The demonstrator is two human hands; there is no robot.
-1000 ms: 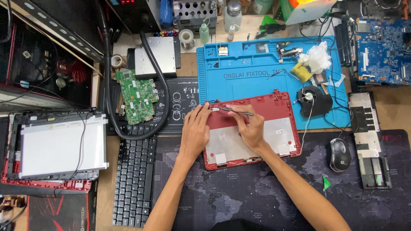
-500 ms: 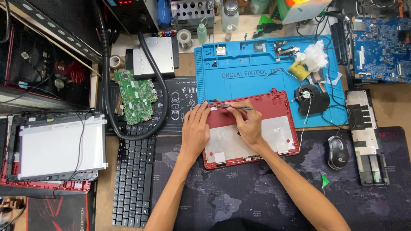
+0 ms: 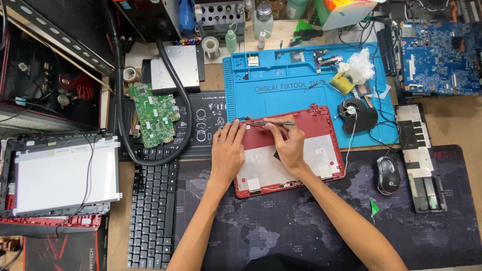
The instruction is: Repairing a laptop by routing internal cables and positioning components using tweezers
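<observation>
Hands [image 3: 227, 153] [image 3: 288, 145] cover red lid [image 3: 321, 143], fingers' grip unclear

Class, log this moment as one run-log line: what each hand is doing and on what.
left hand: resting on red laptop cover | right hand: pinching thin hinge strip at cover's top edge | cover: partly on blue mat

A bare flat screen panel [image 3: 65, 175], a pale grey rectangle in a thin metal frame, lies at the left edge of the frame on a red laptop lid [image 3: 50, 221]. At centre, the red laptop shell [image 3: 321, 125] carries two small white rectangular labels: one [image 3: 253, 183] near its lower left corner, one [image 3: 317, 150] toward its right side. At the upper middle, a white carton with orange and green patches [image 3: 346, 10] stands at the top edge, cut off by the frame. Small clear bottles [image 3: 230, 39] with pale labels stand to its left.
</observation>
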